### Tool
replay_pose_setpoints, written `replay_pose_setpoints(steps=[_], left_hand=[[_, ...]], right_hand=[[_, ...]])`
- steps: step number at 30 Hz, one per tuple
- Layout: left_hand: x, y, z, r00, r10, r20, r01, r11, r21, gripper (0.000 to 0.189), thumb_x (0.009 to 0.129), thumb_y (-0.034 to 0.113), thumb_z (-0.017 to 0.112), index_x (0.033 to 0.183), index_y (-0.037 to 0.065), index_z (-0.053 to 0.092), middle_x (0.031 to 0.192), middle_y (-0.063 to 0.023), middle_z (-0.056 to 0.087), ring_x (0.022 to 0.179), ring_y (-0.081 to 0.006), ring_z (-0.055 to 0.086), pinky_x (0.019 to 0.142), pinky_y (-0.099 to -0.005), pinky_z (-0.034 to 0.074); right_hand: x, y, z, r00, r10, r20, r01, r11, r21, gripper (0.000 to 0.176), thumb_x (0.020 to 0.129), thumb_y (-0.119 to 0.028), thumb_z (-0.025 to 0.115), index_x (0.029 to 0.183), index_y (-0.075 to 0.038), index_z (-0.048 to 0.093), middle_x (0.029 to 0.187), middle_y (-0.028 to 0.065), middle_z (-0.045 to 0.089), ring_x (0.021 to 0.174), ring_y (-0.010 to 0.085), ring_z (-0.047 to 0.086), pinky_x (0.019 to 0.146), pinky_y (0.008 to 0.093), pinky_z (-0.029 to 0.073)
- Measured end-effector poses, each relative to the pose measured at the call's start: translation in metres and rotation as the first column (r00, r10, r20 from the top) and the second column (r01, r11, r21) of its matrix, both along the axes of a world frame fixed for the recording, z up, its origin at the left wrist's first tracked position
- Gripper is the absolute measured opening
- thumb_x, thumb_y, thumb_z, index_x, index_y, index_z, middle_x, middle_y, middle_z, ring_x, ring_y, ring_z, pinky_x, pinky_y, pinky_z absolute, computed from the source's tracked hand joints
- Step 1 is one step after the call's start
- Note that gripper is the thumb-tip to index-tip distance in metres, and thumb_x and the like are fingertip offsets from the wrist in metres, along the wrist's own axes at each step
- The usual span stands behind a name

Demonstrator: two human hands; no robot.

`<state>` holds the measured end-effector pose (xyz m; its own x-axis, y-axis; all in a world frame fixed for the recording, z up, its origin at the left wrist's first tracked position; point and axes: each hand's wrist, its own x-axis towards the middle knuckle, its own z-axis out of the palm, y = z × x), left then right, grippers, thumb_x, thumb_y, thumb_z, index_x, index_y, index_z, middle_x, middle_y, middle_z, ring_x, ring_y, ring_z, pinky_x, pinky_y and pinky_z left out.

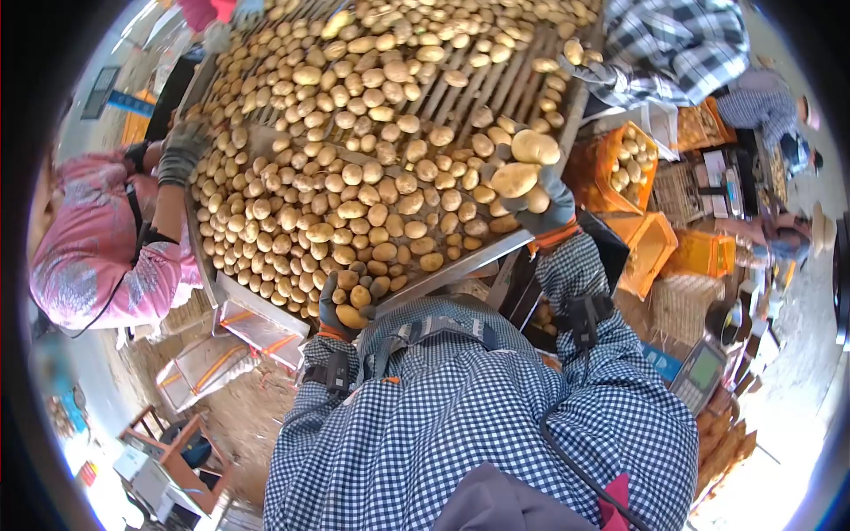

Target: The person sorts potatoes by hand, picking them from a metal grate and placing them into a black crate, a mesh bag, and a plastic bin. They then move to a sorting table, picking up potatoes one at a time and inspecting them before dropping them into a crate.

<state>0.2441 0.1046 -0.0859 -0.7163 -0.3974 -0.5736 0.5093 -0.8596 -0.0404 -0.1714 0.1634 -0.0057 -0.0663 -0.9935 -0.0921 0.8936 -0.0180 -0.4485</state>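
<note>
Head cam: left hand [341, 310] cups small potatoes [352, 316] at the bench [460, 264] edge, right hand [551, 208] grips big potatoes [515, 180] over it; they look firm, hefty and dusty, so I'd palm them whole.

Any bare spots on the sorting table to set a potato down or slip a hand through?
Two: bare slats upper right among the potatoes, and a small bare patch by the co-worker's glove. Crowded everywhere from mid-table down to the left hand and right hand.

Potato sorting yard: slatted table [452, 268] of potatoes [354, 210], orange crates [652, 250].
</note>
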Motion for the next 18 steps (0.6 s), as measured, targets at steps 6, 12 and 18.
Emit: replay_pose_setpoints(steps=[6,12,18], left_hand=[[-0.004,-0.004,0.002,0.99,-0.128,0.054,0.133,0.984,-0.114,0.053,0.099,0.048,0.045,0.132,0.008,0.054,0.111,-0.0112,0.065,0.101,-0.027,0.062,0.057,-0.0338,0.049],[-0.03,-0.003,0.023,0.93,-0.31,0.195,0.34,0.929,-0.145,0.057,0.098,0.051,0.045,0.131,0.006,0.053,0.109,-0.011,0.064,0.098,-0.0251,0.063,0.056,-0.0331,0.05],[-0.061,-0.007,0.013,0.886,-0.463,-0.023,0.453,0.876,-0.162,0.06,0.092,0.051,0.056,0.129,0.004,0.052,0.119,-0.0152,0.058,0.109,-0.0323,0.057,0.061,-0.0368,0.05]], right_hand=[[0.017,0.061,0.028,0.962,-0.199,-0.186,0.192,0.98,-0.054,0.081,0.085,-0.042,0.073,0.148,-0.009,0.035,0.139,0.0188,0.05,0.111,0.0354,0.063,0.071,0.0334,0.059],[0.009,0.141,0.031,0.909,-0.413,0.045,0.41,0.909,0.068,0.086,0.085,-0.065,0.062,0.148,-0.013,0.036,0.137,0.0188,0.053,0.117,0.0405,0.059,0.06,0.0309,0.057],[0.005,0.232,-0.011,0.743,-0.667,0.054,0.613,0.71,0.345,0.061,0.092,-0.056,0.058,0.135,-0.013,0.052,0.121,0.0122,0.062,0.103,0.027,0.062,0.064,0.0322,0.054]])
